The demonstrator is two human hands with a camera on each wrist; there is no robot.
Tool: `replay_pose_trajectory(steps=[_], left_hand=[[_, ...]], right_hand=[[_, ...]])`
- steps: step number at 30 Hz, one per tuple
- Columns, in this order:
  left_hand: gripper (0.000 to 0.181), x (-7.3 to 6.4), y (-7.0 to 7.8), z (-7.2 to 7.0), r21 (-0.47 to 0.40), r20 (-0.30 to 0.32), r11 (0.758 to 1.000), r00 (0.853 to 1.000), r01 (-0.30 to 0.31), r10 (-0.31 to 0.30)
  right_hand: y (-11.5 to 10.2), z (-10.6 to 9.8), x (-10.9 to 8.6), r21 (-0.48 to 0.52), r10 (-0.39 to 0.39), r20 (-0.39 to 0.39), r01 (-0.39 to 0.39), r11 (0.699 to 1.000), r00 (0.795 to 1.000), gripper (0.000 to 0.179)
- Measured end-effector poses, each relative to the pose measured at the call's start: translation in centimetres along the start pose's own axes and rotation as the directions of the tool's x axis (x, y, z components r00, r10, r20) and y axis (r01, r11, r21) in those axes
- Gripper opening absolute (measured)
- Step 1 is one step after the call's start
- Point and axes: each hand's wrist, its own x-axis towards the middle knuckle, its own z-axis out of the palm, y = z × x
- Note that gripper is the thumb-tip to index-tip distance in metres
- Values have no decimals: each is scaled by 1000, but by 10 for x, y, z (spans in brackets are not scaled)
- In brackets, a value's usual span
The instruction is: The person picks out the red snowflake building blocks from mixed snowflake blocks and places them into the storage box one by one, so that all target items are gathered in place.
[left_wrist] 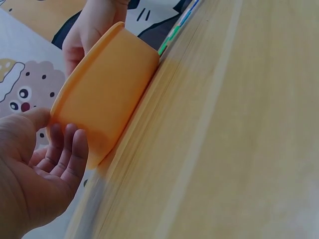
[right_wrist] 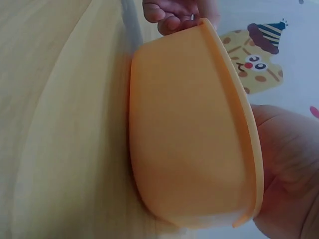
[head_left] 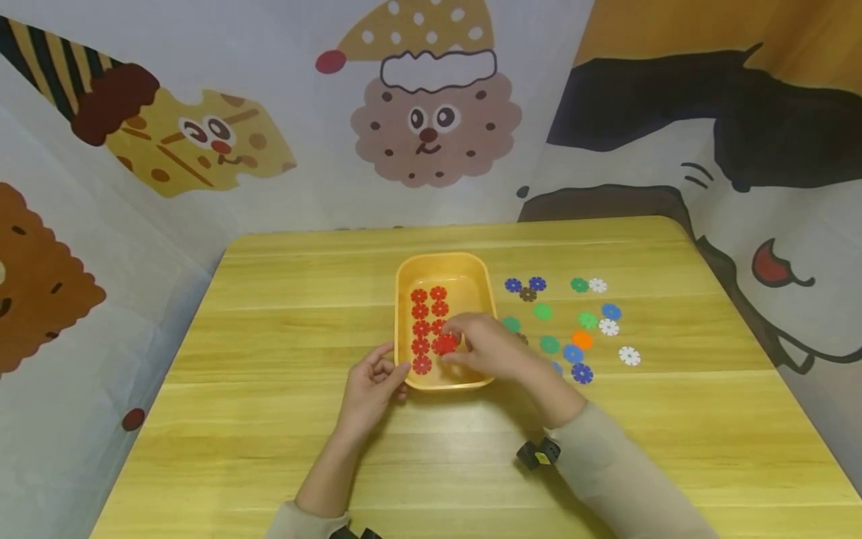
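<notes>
A yellow-orange plastic tray (head_left: 444, 263) stands on the table. Inside it, red snowflake discs (head_left: 420, 328) lie in two columns. At the tray's near left corner, my left hand (head_left: 369, 389) grips the rim, thumb on top and fingers bent against the outer wall. My right hand (head_left: 494, 348) reaches over the tray's right side, with a red snowflake disc (head_left: 446, 344) between thumb and fingers. That disc overlaps another red one. In the right wrist view, the tray wall (right_wrist: 189, 124) hides the right fingertips.
Loose snowflake discs in green (head_left: 549, 344), blue (head_left: 582, 373), white (head_left: 629, 355), orange (head_left: 582, 340) and brown (head_left: 528, 294) lie on the wooden table (head_left: 283, 337) right of the tray. A cloth wall with cartoon prints (head_left: 269, 45) rises behind the table.
</notes>
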Motion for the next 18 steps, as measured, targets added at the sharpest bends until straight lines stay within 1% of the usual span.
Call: replay_pose_trajectory(steps=[6, 12, 15, 18], left_hand=[[53, 0, 1, 0, 14, -8, 1000, 1000, -1, 1], [53, 0, 1, 0, 32, -16, 999, 1000, 0, 0], [53, 0, 2, 0, 39, -16, 999, 1000, 4, -3], [54, 0, 2, 0, 43, -17, 999, 1000, 8, -8]], right_hand=[[-7, 5, 9, -55, 22, 95, -17, 998, 995, 33], [-10, 11, 14, -195, 78, 195, -39, 980, 978, 33], [-9, 14, 14, -238, 99, 220, -45, 970, 971, 32], [-8, 15, 14, -235, 100, 228, -45, 971, 969, 29]])
